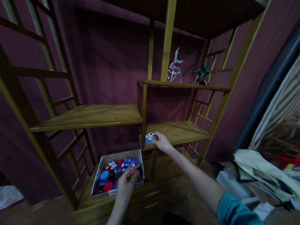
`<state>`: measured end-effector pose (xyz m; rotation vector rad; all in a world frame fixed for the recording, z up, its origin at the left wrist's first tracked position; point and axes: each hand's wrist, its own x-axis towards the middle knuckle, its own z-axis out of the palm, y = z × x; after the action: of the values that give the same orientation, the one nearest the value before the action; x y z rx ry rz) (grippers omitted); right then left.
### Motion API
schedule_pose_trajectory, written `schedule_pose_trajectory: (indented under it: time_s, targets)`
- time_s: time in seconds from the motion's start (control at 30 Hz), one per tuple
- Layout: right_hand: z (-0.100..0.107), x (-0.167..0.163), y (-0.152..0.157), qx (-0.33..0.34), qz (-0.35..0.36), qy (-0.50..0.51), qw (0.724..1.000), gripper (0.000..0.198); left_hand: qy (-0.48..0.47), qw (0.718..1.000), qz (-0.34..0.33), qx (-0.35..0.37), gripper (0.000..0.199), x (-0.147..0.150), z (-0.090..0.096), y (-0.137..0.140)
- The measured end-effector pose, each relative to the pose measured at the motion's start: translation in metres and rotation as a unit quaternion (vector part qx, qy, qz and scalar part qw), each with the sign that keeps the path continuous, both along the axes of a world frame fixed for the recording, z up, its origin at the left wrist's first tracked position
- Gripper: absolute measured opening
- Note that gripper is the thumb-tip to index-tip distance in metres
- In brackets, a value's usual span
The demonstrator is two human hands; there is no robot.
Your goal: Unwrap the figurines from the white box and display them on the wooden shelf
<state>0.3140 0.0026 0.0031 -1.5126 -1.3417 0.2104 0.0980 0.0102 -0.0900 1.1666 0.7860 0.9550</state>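
A blue badge is pinched in the right hand at the shelf, while the box of badges is touched by the left hand, fingers loosely curled.

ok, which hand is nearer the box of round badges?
Left. The left hand is at the box, reaching in over its front edge. The right hand is up at the lower shelf, holding a blue badge.

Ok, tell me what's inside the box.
The box holds a pile of round badges in blue, red and dark colours. The left hand covers its right front corner, and the lower layers are hidden.
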Motion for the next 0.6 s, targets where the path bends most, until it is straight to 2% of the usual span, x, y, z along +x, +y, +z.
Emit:
schedule_pose_trajectory:
  time_s: [0.2, 0.3, 0.37, 0.43, 0.5, 0.57, 0.6]
  targets:
    - [0.001, 0.005, -0.001, -0.017, -0.006, -0.023, 1.000, 0.024, -0.008, 1.000, 0.010, -0.017, 0.040, -0.007, -0.012, 0.023]
    - [0.003, 0.008, 0.000, -0.027, -0.006, -0.027, 0.999, 0.027, -0.022, 0.999, 0.030, -0.017, 0.040, -0.011, -0.012, 0.037]
    - [0.007, 0.006, -0.008, -0.010, -0.006, -0.027, 1.000, 0.034, -0.031, 0.998, 0.055, -0.018, 0.039, -0.018, -0.010, 0.046]
    - [0.008, -0.005, -0.026, 0.038, -0.029, -0.031, 0.998, 0.041, -0.045, 0.996, 0.079, -0.024, 0.036, -0.027, -0.008, 0.055]
    - [0.000, -0.024, -0.051, 0.108, -0.085, -0.032, 0.990, 0.039, -0.059, 0.991, 0.112, -0.031, 0.030, -0.040, -0.010, 0.064]
    - [-0.021, -0.051, -0.076, 0.127, -0.108, -0.010, 0.986, 0.030, -0.073, 0.985, 0.146, -0.048, 0.024, -0.055, -0.013, 0.071]
    - [-0.037, -0.065, -0.085, 0.110, -0.093, 0.008, 0.990, 0.026, -0.081, 0.981, 0.163, -0.060, 0.022, -0.062, -0.015, 0.074]
